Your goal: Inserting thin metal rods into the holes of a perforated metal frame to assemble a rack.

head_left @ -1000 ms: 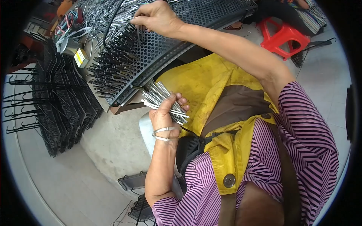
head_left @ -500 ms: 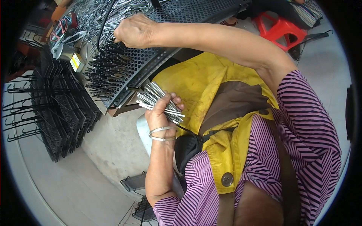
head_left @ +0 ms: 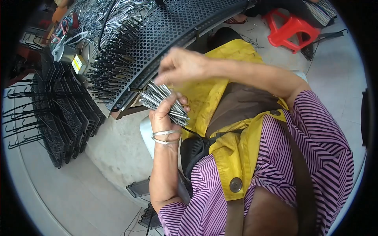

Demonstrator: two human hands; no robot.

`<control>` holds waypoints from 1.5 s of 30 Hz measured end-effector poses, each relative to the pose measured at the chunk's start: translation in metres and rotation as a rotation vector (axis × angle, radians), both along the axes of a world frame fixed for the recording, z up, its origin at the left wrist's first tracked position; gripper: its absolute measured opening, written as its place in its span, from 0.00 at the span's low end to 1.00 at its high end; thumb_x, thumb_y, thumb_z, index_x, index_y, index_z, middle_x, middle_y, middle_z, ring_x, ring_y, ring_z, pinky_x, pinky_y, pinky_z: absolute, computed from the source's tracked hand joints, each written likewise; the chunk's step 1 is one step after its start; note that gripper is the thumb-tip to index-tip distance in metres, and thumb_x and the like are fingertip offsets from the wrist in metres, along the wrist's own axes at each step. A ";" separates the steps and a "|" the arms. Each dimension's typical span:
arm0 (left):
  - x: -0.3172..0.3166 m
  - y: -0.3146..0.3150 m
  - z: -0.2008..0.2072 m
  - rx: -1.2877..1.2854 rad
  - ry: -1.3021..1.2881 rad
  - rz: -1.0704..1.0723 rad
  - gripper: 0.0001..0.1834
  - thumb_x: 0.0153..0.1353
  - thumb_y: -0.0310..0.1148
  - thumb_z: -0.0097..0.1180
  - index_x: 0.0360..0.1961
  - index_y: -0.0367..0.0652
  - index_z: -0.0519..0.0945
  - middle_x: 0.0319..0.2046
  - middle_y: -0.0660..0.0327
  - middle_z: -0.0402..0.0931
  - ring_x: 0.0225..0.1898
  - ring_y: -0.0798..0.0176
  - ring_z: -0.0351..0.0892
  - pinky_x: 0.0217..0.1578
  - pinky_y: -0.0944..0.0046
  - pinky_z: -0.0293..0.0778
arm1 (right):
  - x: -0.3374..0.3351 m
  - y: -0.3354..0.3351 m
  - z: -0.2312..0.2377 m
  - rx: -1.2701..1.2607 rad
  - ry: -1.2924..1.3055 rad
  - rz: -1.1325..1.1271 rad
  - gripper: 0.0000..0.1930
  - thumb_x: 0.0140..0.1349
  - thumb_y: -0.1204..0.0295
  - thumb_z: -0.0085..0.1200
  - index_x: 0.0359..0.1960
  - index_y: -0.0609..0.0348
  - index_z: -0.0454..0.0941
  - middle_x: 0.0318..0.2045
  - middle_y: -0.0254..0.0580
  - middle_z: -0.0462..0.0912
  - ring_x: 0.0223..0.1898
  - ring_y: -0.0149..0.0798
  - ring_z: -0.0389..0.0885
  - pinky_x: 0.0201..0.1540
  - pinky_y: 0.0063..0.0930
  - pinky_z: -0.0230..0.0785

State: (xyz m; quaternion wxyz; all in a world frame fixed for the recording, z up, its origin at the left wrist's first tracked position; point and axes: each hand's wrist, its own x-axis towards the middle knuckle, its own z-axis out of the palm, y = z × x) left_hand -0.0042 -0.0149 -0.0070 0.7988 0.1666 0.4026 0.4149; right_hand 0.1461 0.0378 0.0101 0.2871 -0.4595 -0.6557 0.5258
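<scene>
My left hand (head_left: pixel 162 114) is closed around a bundle of thin silver metal rods (head_left: pixel 156 94), held over my lap beside the rack's near edge. My right hand (head_left: pixel 181 67) hovers just above the upper ends of the bundle, blurred by motion. Whether its fingers hold anything I cannot tell. Before me slopes a black perforated metal rack (head_left: pixel 173 23). Many dark slender pieces (head_left: pixel 112 69) stand close together in the holes on its left part.
Loose silver rods (head_left: pixel 122 17) lie heaped behind the rack. A metal cup (head_left: pixel 67 53), a small yellow-and-white box (head_left: pixel 78 64) and red-handled scissors (head_left: pixel 58 36) sit at left. Stacked black mesh racks with hooks (head_left: pixel 65 118) stand left; a red stool (head_left: pixel 289 31) stands far right.
My right hand has come back from the dark pieces on the rack toward the bundle. My left hand stays almost in place, still gripping the rods, which have tilted slightly.
</scene>
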 end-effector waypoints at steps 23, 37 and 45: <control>-0.002 -0.002 -0.014 -0.137 0.029 0.056 0.10 0.48 0.23 0.50 0.34 0.33 0.68 0.32 0.48 0.73 0.33 0.51 0.75 0.34 0.52 0.74 | 0.024 0.092 -0.011 0.061 0.745 -0.698 0.03 0.50 0.80 0.52 0.25 0.68 0.72 0.25 0.45 0.77 0.21 0.36 0.76 0.21 0.24 0.73; -0.002 -0.001 -0.008 -0.163 0.047 0.060 0.09 0.50 0.22 0.49 0.34 0.33 0.68 0.32 0.50 0.73 0.33 0.54 0.75 0.36 0.54 0.74 | 0.003 0.097 -0.005 0.417 0.516 -0.615 0.03 0.45 0.77 0.58 0.24 0.63 0.78 0.19 0.38 0.79 0.17 0.22 0.73 0.17 0.15 0.65; -0.002 -0.002 -0.008 -0.166 0.039 0.044 0.09 0.50 0.22 0.49 0.34 0.34 0.69 0.32 0.51 0.73 0.33 0.56 0.75 0.36 0.55 0.74 | -0.001 0.102 -0.009 0.560 0.508 -0.541 0.04 0.44 0.77 0.58 0.23 0.62 0.78 0.19 0.35 0.79 0.21 0.24 0.75 0.24 0.16 0.68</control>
